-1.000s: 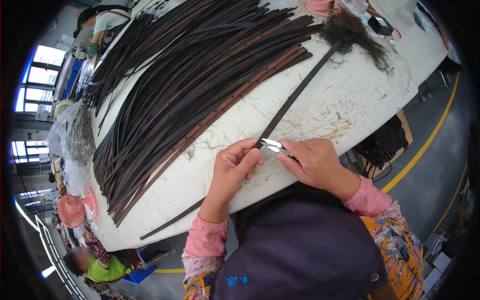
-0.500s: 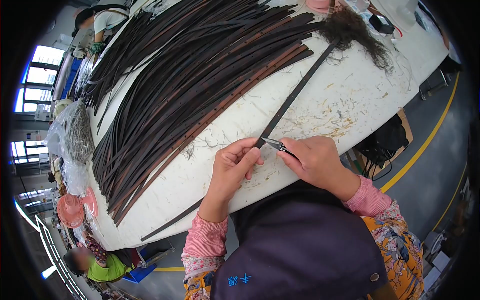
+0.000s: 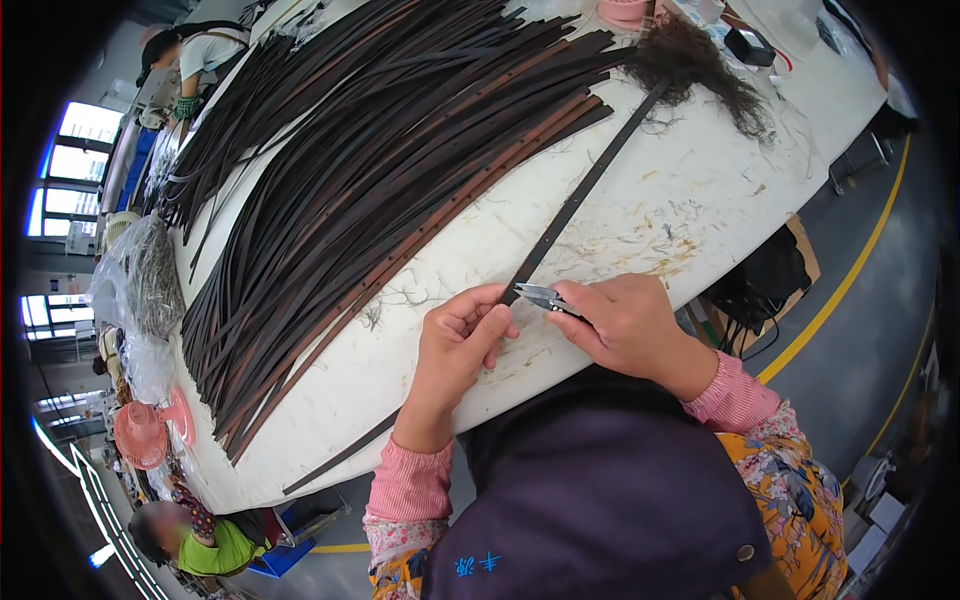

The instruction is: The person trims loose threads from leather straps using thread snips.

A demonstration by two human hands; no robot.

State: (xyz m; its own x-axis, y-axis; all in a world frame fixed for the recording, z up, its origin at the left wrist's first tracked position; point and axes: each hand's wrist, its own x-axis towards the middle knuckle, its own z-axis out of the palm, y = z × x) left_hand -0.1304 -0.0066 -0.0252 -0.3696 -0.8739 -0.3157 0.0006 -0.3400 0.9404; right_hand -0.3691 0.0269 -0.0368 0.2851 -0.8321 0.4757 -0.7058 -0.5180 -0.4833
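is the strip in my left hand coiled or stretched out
Stretched out: the strip runs from the tangled threads through the left hand toward the table edge.

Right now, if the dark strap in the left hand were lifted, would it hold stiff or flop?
The strap would probably flop: it is long and thin, and similar strips piled beside it lie in curves. It seems light, as the left hand just pinches it. Its far end meets the fibre tangle, so it might snag strands.

Your cuffs (image 3: 412,484): ribbed pink; sleeves (image 3: 790,480) floral on orange-yellow; apron (image 3: 600,500) dark purple, blue lettering (image 3: 478,564); strips (image 3: 390,180) black and reddish-brown; table (image 3: 440,375) white; floor line (image 3: 838,295) yellow.
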